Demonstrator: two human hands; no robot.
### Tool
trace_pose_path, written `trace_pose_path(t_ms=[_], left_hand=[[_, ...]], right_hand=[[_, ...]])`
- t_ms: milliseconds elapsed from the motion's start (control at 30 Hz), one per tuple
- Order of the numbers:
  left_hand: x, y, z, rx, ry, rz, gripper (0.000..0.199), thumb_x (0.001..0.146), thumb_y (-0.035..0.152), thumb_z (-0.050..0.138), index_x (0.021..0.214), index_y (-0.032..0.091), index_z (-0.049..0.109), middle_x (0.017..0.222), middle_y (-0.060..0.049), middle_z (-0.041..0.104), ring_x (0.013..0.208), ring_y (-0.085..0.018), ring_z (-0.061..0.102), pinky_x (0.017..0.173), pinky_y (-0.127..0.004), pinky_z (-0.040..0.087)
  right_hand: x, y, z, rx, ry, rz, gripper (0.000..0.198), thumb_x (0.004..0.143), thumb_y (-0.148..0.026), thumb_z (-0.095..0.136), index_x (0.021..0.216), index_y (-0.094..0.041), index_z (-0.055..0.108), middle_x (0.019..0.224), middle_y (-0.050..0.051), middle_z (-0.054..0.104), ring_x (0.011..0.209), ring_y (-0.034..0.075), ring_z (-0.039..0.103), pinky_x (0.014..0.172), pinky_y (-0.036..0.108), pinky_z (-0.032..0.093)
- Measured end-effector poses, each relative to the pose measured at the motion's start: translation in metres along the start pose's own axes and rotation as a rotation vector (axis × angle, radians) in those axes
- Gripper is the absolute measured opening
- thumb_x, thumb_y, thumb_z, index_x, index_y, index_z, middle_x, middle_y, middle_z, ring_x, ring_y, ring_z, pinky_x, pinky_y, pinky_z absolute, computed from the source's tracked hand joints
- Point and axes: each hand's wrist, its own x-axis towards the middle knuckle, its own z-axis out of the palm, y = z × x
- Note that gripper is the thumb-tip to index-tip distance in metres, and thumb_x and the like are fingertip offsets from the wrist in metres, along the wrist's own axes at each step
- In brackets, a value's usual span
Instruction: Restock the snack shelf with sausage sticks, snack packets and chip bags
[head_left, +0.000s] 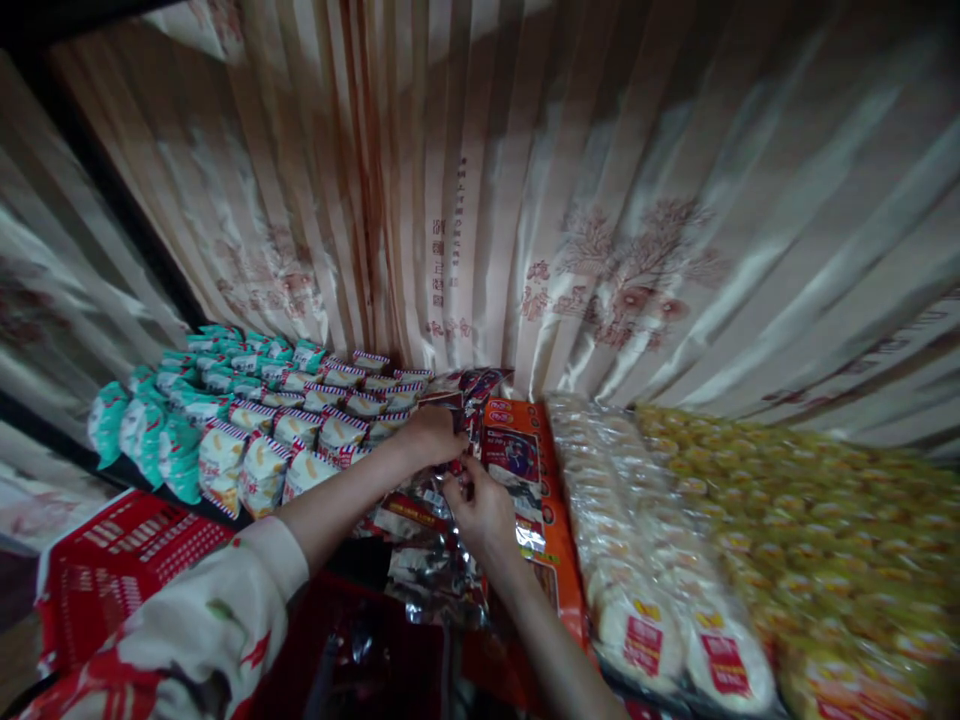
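My left hand (433,436) reaches in from the left, fingers closed on a dark red foil snack packet (474,420). Close below it, my right hand (487,512) pinches at the same spot with thumb and fingers curled. The fingers partly hide the packet, and its lower edge is hard to make out. Beneath both hands lie shiny dark red and silver foil packets (420,510) in a column. An orange bag (559,480) with printed pictures lies just right of my right hand.
Rows of white striped snack bags (262,475) and teal bags (180,455) stand on the left. Clear-wrapped round white cakes (634,620) and many yellow packets (817,540) fill the right. A red printed box (124,550) sits front left. A pleated curtain (480,200) hangs behind.
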Motion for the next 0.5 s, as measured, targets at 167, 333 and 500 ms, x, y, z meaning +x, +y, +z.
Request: trace_pose_path(t_ms=[167, 333, 500], left_hand=[[0.011, -0.015, -0.015, -0.169, -0.192, -0.037, 0.064, 0.086, 0.062, 0.031, 0.077, 0.011, 0.068, 0.072, -0.012, 0.071, 0.059, -0.022, 0.068, 0.061, -0.030, 0.052], [0.030, -0.044, -0.017, -0.076, 0.228, -0.111, 0.036, 0.091, 0.026, 0.036, 0.095, 0.010, 0.067, 0.100, -0.016, 0.070, 0.096, -0.025, 0.066, 0.083, -0.033, 0.048], [0.049, -0.061, -0.004, -0.092, 0.202, -0.031, 0.033, 0.089, 0.017, 0.037, 0.097, 0.013, 0.069, 0.106, -0.011, 0.070, 0.103, -0.022, 0.062, 0.089, -0.029, 0.044]], right_hand=[[0.001, 0.001, 0.001, 0.106, -0.012, 0.044, 0.029, 0.080, -0.033, 0.043, 0.094, -0.015, 0.062, 0.068, 0.003, 0.066, 0.059, 0.017, 0.060, 0.057, 0.024, 0.038], [0.001, 0.001, 0.004, 0.116, 0.001, 0.067, 0.031, 0.080, -0.034, 0.043, 0.096, -0.015, 0.062, 0.068, 0.004, 0.065, 0.059, 0.017, 0.059, 0.057, 0.024, 0.038], [0.001, 0.000, 0.004, 0.123, -0.003, 0.080, 0.031, 0.080, -0.034, 0.042, 0.096, -0.015, 0.061, 0.067, 0.004, 0.065, 0.060, 0.018, 0.059, 0.058, 0.024, 0.038]])
